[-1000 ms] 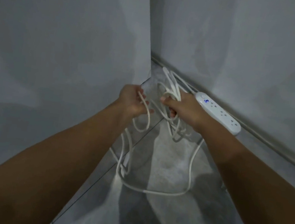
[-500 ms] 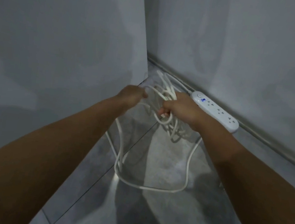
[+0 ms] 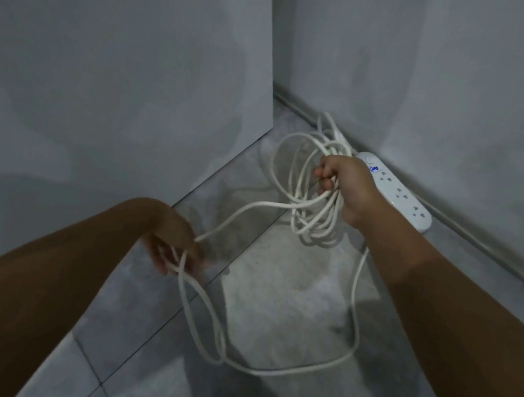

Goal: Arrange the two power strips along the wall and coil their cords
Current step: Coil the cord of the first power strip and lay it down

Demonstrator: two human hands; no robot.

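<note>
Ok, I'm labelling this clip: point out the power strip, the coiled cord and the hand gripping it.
power strip (image 3: 402, 198): head view, white top face between sockets.
coiled cord (image 3: 315, 231): head view, hanging lower loops.
right hand (image 3: 343, 183): head view, back of the hand, gripping the coil.

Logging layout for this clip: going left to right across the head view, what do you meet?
Left hand holding slack → coiled part of the cord → right hand gripping it → power strip.
</note>
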